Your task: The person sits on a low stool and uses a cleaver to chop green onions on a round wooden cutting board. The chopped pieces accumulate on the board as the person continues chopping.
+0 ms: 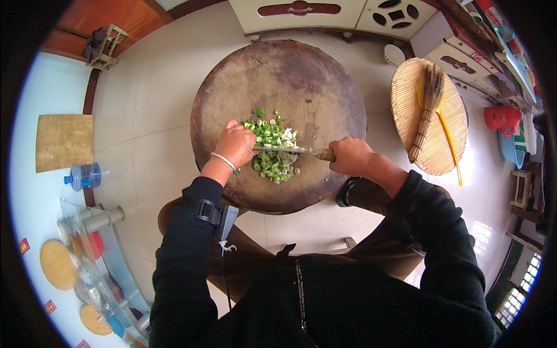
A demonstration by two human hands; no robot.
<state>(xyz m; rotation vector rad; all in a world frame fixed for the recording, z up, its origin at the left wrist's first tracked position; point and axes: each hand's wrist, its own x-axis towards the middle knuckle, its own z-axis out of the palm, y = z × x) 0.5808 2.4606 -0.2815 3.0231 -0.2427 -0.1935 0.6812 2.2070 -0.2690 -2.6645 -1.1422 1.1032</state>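
My right hand (pixel 353 155) grips the worn handle of a kitchen knife (pixel 285 149). The blade runs left across a heap of chopped green onions (pixel 274 167), with pieces on both sides of it. At the blade's far end, the curled fingers of my left hand (pixel 235 141) meet the knife tip; the fingertips are partly hidden. Under the heap is a large round wooden chopping board (pixel 278 78), stained dark towards its rim. A few loose green bits lie apart from the heap.
A hand broom (pixel 428 104) and a yellow fly swatter (pixel 448 135) lie on a round woven lid (pixel 402 108) at the right. Cabinets (pixel 304 19) stand beyond the board. To the left are a blue water bottle (pixel 89 176) and a glass shelf (pixel 117 252). My knees flank the board's near side.
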